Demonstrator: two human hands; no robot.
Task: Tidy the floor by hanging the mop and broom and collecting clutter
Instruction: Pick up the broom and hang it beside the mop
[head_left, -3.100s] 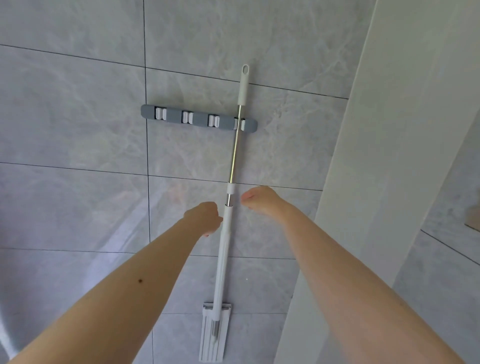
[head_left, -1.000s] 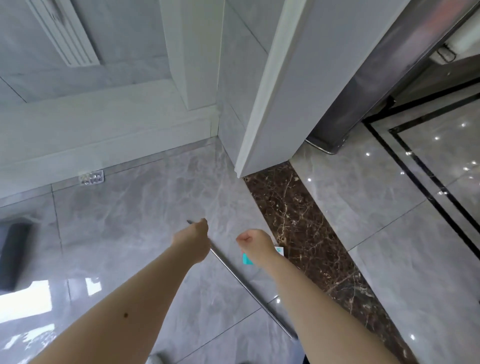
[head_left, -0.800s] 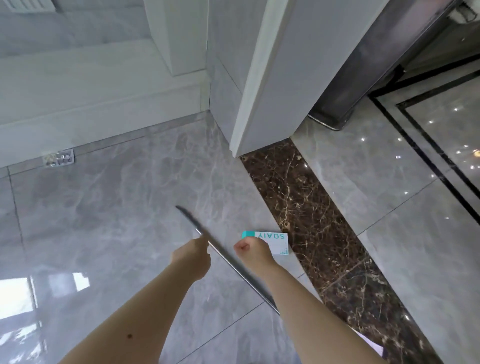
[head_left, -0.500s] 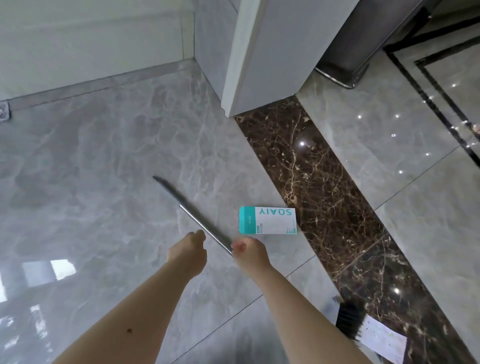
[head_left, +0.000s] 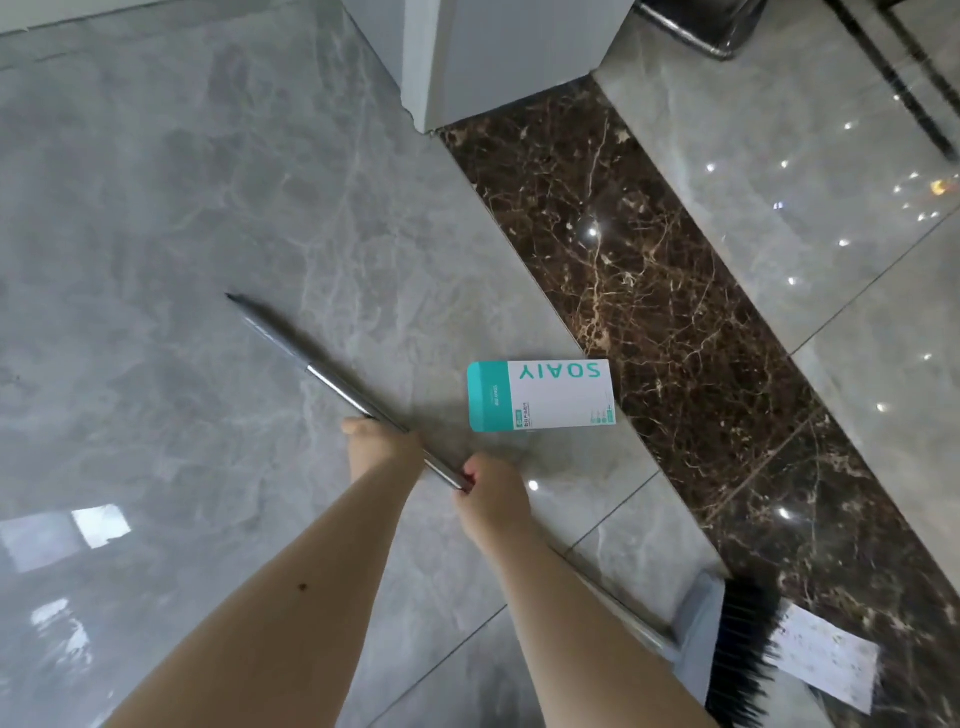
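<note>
A broom (head_left: 332, 382) lies flat on the glossy grey marble floor (head_left: 156, 208), its metal handle running diagonally from a dark tapered tip at the upper left down to the head at the lower right. The head is a grey block with black bristles (head_left: 737, 649), and the bristles rest against the edge of a white speckled sheet of paper (head_left: 826, 660) lying on the floor near the bottom right corner.

Both hands are down on the handle around its middle. The left hand (head_left: 382, 447) is curled over the shaft from above, its fingers closed around it. The right hand (head_left: 491, 499) sits just beside it, further toward the broom head, with its fingers wrapped round the metal — a red-painted nail shows at the thumb tip against the shaft. Both forearms are bare.

Just beyond the hands, close to the handle but not touching it, a flat white-and-teal box (head_left: 540, 395) lies face up. Its large teal lettering reads "SOAIY", upside down from this view; the smaller print on the teal band and along the lower edge is too fine to read.

A strip of dark brown veined marble (head_left: 649, 291) crosses the floor diagonally to the right of the box, one corner of the box reaching it. At the top stands the foot of a white door frame (head_left: 498, 67).
</note>
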